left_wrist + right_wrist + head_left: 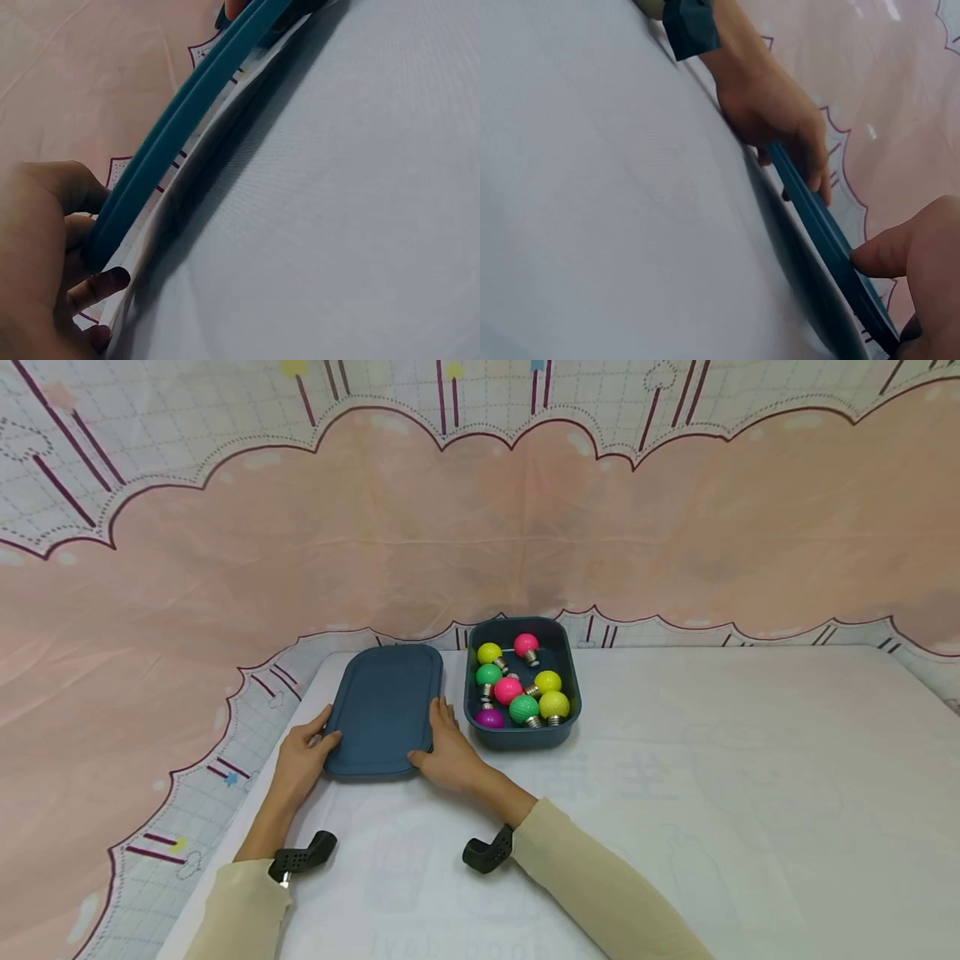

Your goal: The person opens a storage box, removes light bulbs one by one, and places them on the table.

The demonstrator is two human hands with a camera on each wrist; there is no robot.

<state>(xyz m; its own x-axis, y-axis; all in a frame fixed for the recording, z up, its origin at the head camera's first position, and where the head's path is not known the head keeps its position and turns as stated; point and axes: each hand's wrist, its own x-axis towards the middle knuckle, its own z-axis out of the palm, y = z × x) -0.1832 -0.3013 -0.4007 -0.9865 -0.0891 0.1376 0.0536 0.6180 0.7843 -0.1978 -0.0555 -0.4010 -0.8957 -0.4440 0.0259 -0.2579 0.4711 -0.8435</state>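
A dark blue rectangular lid with rounded corners [385, 710] is held between both hands, just above the white table. My left hand [297, 762] grips its left edge, thumb on top and some fingers below, as the left wrist view shows. On the opposite edge, my right hand [452, 750] holds the lid with its thumb at the near corner and fingers along the side. Right of the lid stands a dark blue box [522, 738], uncovered. Inside lie several small light bulbs, among them a pink bulb [526, 645], a green bulb [524, 708], a yellow bulb [554, 704] and a purple bulb [490, 718].
White cloth covers the table [712, 793], whose left edge runs close by the left forearm. Behind it hangs a peach curtain [525, 535] with a scalloped printed border. Each wrist wears a black camera mount, such as the right one [488, 850].
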